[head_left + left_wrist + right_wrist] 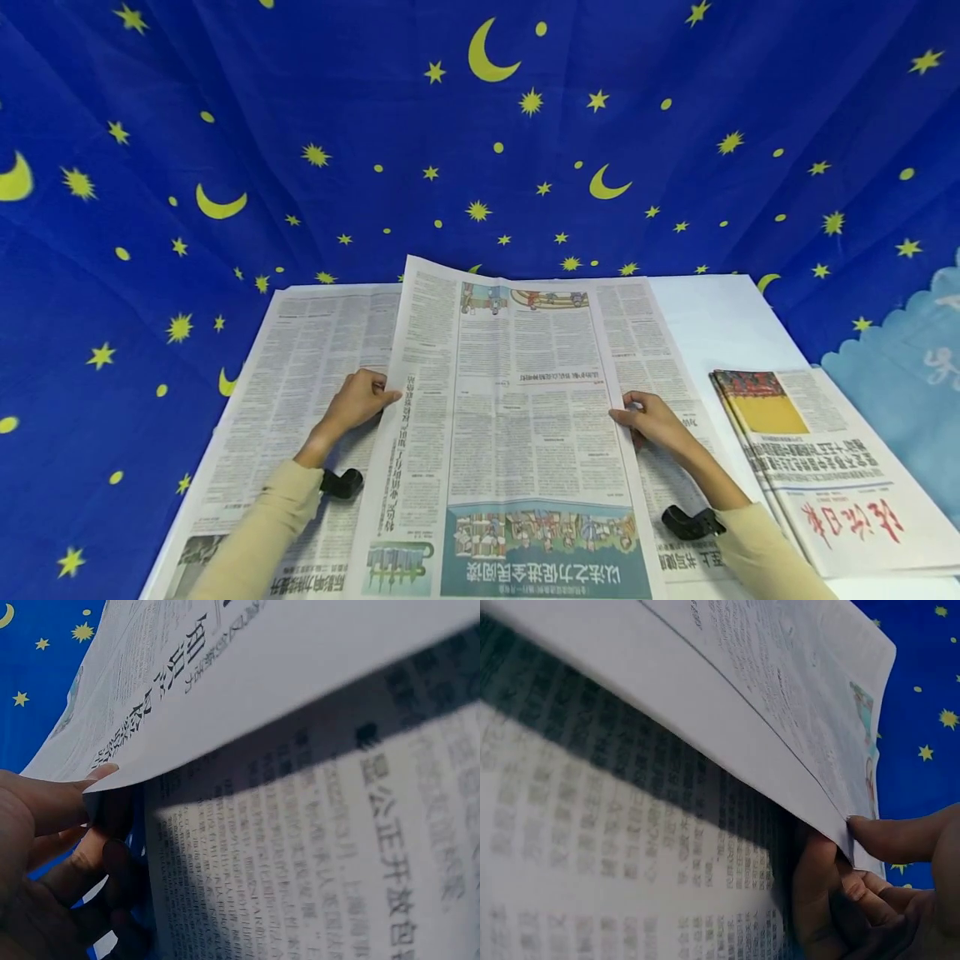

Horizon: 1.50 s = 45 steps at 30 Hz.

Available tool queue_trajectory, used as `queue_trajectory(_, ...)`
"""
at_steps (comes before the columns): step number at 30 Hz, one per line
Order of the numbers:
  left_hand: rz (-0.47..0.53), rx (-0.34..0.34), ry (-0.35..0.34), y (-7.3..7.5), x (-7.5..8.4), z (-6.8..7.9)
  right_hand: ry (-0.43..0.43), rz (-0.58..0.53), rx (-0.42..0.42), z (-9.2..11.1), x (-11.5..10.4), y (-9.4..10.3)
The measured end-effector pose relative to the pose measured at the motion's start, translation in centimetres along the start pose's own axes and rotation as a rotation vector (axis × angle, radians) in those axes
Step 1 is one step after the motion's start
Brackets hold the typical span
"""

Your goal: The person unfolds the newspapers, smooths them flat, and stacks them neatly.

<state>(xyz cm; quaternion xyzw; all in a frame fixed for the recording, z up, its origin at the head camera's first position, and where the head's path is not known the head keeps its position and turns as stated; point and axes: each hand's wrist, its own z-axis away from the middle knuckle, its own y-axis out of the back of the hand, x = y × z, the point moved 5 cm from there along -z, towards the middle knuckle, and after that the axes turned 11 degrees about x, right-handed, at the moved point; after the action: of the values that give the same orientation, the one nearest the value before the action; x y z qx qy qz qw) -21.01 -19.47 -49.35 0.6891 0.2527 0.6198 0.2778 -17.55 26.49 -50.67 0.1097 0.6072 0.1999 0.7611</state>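
The left hand [358,403] pinches the left edge of a page [525,442], thumb on top and fingers bent under, and a big open paper [315,350] lies below those fingers and sticks out to their left. The page is held up between the two hands, and the right hand [654,419] pinches its right edge, thumb on top too. Right of the right fingers, and apart from them, a pile of folded papers [840,467] lies on the white table [701,317], with a blue cloth [405,108] of moons and stars beyond the fingers.
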Motion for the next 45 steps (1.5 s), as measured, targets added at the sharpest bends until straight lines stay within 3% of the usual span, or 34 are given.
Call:
queue_trajectory(4,-0.024,-0.010,0.027,-0.1,-0.1,0.0,0.002,0.006,-0.010,0.2,0.2,0.0)
queue_trajectory(12,-0.146,-0.050,0.165,-0.1,-0.1,0.0,-0.044,0.004,0.018,0.3,0.5,0.1)
queue_trajectory(22,-0.173,-0.053,0.211,0.2,0.0,0.1,-0.100,-0.045,-0.151,1.5,0.8,0.0)
queue_trajectory(28,-0.220,-0.064,0.235,0.4,-0.3,0.1,-0.103,-0.020,-0.049,1.8,1.1,0.2)
queue_trajectory(37,-0.353,-0.069,0.221,1.3,0.1,0.5,-0.127,-0.009,0.041,1.8,1.1,0.1)
queue_trajectory(41,-0.374,-0.056,0.149,1.1,1.0,0.1,-0.124,-0.014,0.060,2.1,1.0,0.1)
queue_trajectory(45,-0.340,-0.113,0.067,-0.2,2.6,-0.7,-0.102,-0.035,0.061,2.3,1.0,0.0)
